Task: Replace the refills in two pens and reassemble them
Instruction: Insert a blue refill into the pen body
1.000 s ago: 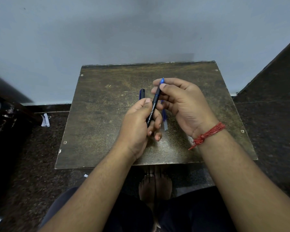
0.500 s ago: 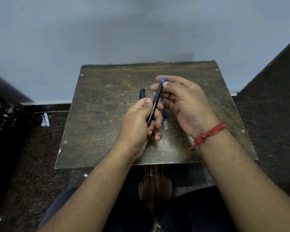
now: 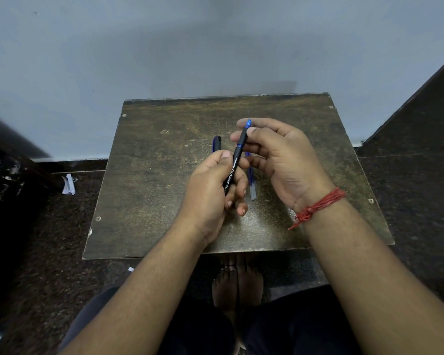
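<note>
A black pen (image 3: 233, 167) with white lettering and a blue tip end slants upward over the middle of the small table (image 3: 149, 185). My left hand (image 3: 210, 190) grips its lower barrel, thumb on top. My right hand (image 3: 277, 160) pinches the upper grip section just below the blue tip between thumb and fingers. A second dark pen (image 3: 216, 143) lies on the table behind my left hand, mostly hidden. A loose blue refill (image 3: 251, 183) lies on the table between my hands, partly covered by fingers.
The worn brown table stands against a pale wall (image 3: 215, 47), with dark speckled floor on both sides. A scrap of white paper (image 3: 69, 185) lies on the floor at the left. My bare feet (image 3: 237, 280) show below the table's near edge.
My right hand's fingers have shifted slightly on the pen's upper end. The pen and my left hand stay almost where they were.
</note>
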The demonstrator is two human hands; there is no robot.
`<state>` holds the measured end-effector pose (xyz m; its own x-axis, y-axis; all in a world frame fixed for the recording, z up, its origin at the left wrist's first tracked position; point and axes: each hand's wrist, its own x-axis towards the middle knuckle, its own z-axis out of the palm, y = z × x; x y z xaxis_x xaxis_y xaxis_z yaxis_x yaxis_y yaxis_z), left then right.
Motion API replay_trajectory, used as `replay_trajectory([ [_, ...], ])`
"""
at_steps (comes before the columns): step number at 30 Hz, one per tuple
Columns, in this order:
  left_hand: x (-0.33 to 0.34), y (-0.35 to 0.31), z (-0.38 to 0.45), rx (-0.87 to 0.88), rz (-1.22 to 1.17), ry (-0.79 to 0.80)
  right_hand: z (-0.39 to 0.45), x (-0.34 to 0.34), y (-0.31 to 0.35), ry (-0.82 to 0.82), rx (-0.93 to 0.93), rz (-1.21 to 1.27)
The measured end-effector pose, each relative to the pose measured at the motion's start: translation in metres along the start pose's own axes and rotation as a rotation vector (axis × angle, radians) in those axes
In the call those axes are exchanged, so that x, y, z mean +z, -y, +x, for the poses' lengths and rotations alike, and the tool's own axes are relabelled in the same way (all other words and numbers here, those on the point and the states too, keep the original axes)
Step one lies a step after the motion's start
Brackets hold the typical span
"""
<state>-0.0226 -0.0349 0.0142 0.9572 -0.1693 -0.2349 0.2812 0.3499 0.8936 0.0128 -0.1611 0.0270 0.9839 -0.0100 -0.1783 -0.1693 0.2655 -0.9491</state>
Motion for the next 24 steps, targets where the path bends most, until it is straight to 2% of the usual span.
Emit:
replay_trajectory([
  [9, -0.0001, -0.0003, -0.0002, 0.009, 0.013, 0.003, -0.0006, -0.001, -0.0026, -0.002, -0.013, -0.055],
  [17, 0.0003, 0.0, 0.0002, 0.01, 0.013, -0.001, -0.0008, 0.0004, 0.0017, -0.011, 0.03, 0.039],
  [24, 0.0005, 0.0008, 0.0001, 0.005, 0.03, 0.007, -0.0001, -0.0025, -0.0016, -0.033, 0.001, -0.042],
])
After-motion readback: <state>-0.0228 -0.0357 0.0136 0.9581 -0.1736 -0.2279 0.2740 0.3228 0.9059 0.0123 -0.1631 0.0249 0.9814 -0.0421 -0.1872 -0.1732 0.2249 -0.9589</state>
